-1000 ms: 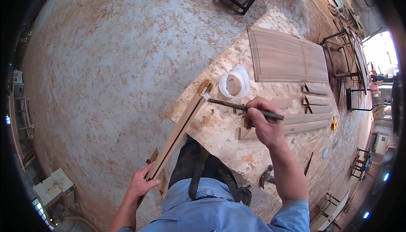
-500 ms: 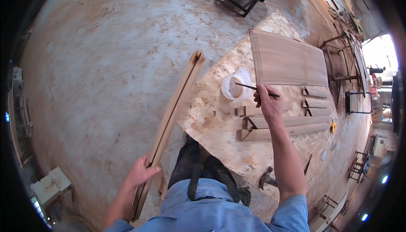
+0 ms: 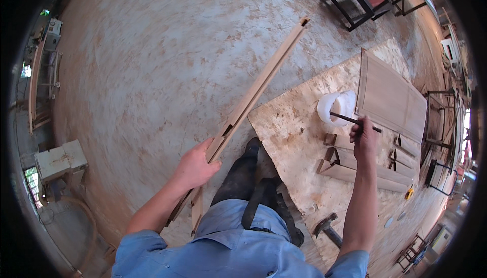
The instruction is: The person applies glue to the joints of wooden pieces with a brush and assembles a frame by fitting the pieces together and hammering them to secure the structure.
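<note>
Speckled plywood tabletop [image 3: 289, 126]: slender dark brush [image 3: 346, 118] in a round white plastic tub [image 3: 323, 107]!
Right hand [image 3: 365, 138] pinches its handle, left hand [image 3: 195, 166] clasps a grooved pale-wood rail [image 3: 252, 95] over grey floor [image 3: 152, 85]; wiping excess on the tub's rim should help.

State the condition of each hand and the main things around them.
Long brown grooved wooden bar: held, slanting
Left hand: closed around the bar
White plastic tub: lidless
Thin dark rod-shaped tool: held, end at the tub's mouth
Right hand: closed on the tool
Pale wooden board: stained
Brown rectangular wooden panel: lying flat
Long brown wooden pieces: lying, unheld
Dark-headed hammer: lying, unheld
</note>
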`<control>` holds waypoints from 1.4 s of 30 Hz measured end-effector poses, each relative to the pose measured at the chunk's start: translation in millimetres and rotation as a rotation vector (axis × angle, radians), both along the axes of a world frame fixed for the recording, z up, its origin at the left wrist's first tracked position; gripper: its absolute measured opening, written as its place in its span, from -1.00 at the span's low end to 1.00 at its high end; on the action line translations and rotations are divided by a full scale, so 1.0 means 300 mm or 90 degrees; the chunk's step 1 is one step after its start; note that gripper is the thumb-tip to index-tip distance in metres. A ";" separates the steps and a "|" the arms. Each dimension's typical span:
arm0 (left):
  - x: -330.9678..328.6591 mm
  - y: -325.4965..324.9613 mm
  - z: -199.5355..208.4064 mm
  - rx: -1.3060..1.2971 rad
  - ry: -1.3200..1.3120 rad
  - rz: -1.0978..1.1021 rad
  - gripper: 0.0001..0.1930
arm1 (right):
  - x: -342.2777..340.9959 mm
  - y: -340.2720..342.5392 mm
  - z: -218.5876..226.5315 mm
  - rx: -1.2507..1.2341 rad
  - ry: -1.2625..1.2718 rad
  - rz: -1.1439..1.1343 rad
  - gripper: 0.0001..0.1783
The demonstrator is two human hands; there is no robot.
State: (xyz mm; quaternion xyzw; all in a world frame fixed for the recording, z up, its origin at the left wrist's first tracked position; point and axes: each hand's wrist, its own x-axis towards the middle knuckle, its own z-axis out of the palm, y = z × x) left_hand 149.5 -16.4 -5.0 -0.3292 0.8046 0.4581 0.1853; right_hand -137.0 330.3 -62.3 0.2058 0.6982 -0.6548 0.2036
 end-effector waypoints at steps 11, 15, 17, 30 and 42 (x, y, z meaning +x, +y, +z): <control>-0.071 0.050 0.004 -0.017 0.020 -0.018 -0.36 | -0.001 0.020 0.270 -0.322 0.028 -0.029 -0.71; -0.102 0.067 0.011 -0.015 0.024 -0.026 -0.34 | 0.145 -0.207 0.436 -0.255 0.140 0.143 -0.77; -0.113 0.066 0.018 0.004 0.005 -0.050 -0.32 | 0.208 -0.303 0.459 -0.222 0.187 0.286 -0.84; -0.131 0.074 0.023 0.022 0.008 -0.077 -0.30 | 0.241 -0.462 0.416 0.031 0.252 0.594 -0.88; -0.119 0.100 0.002 -0.051 0.059 -0.100 -0.36 | 0.278 -0.507 0.415 0.070 0.390 0.732 -0.91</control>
